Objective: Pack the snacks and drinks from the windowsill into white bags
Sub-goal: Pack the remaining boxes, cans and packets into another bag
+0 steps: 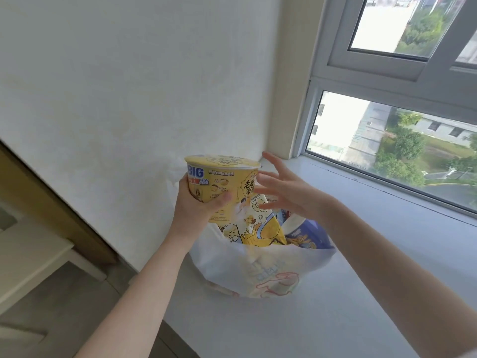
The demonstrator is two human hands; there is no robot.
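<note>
My left hand (196, 205) grips a yellow instant noodle cup (222, 182) from the left and below, holding it upright above the white bag (258, 270). My right hand (286, 189) is spread open just to the right of the cup, fingertips near or touching its side. The white bag stands on the windowsill (361, 293) with its mouth open. Inside it a yellow snack packet (260, 231) and a blue-and-white cup (307, 233) stick up.
A white wall (129, 86) stands to the left of the sill, meeting the window frame (304, 120) in the corner. The sill's front edge drops off at lower left, where a light wooden piece of furniture (33, 257) stands.
</note>
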